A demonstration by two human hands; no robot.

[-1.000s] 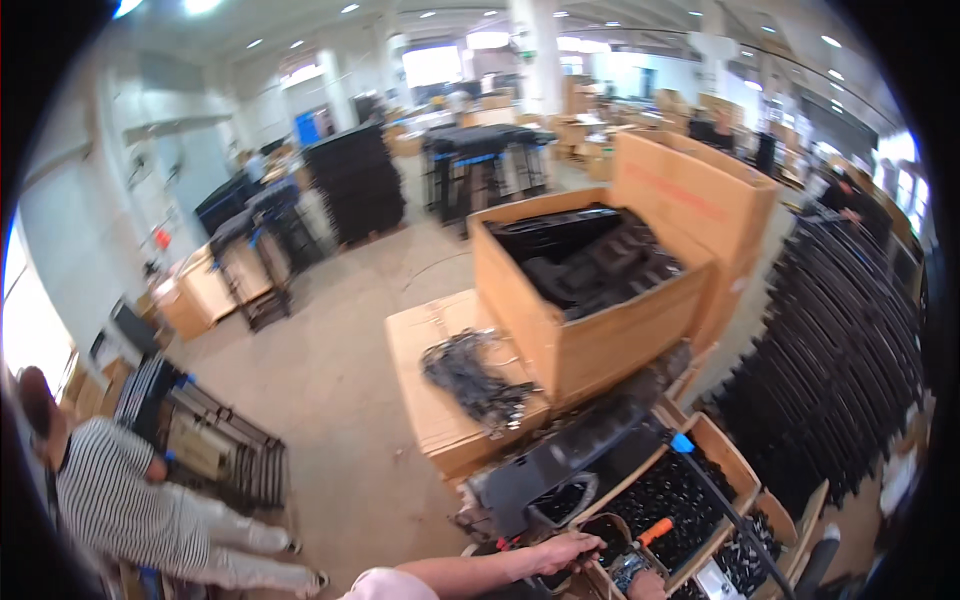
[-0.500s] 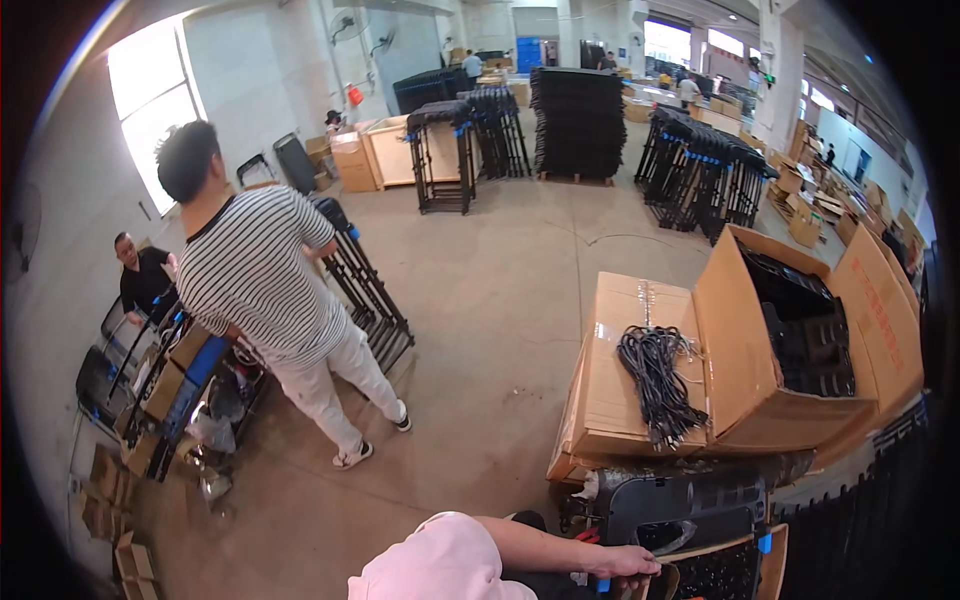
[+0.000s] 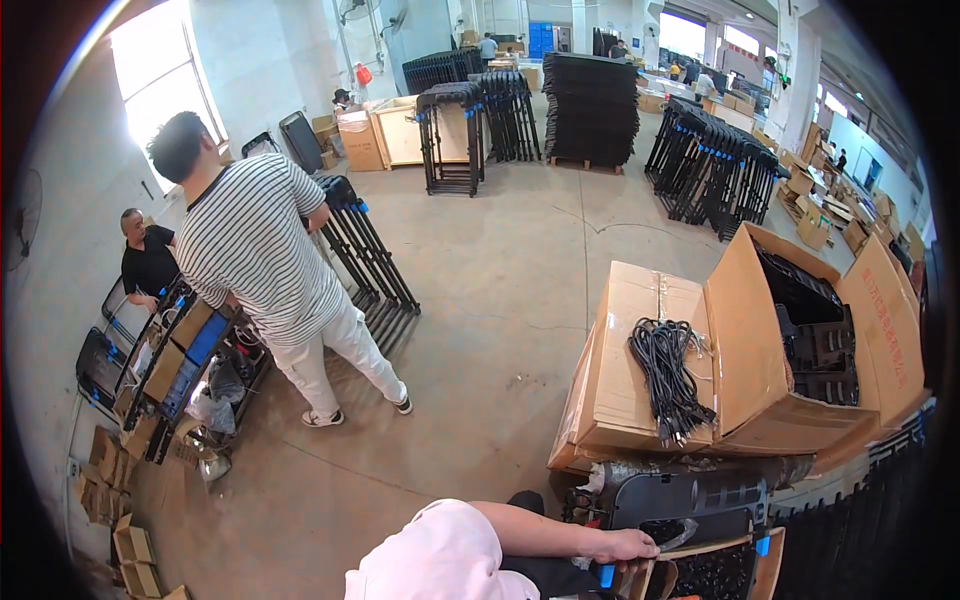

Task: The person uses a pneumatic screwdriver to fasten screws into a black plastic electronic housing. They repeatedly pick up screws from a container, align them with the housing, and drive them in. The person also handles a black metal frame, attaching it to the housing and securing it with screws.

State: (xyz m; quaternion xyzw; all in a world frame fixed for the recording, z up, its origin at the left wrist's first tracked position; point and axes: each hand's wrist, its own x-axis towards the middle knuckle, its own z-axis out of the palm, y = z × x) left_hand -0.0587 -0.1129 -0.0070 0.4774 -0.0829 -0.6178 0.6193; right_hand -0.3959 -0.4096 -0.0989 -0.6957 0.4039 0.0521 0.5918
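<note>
At the lower edge of the view, one hand (image 3: 625, 546) lies with fingers curled together over the top edge of a black moulded plastic panel (image 3: 690, 497), ridged and glossy, standing just below the flat cardboard box (image 3: 640, 330) bearing a bundle of black cables (image 3: 668, 375).

Bright daylight glares through the window (image 3: 165, 75); fisheye edges bend and darken, focus stays sharp.

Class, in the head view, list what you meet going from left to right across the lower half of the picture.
Seated person in black → standing person in a striped shirt → sealed cardboard box → bundle of black cables → open cardboard box of black parts.
</note>
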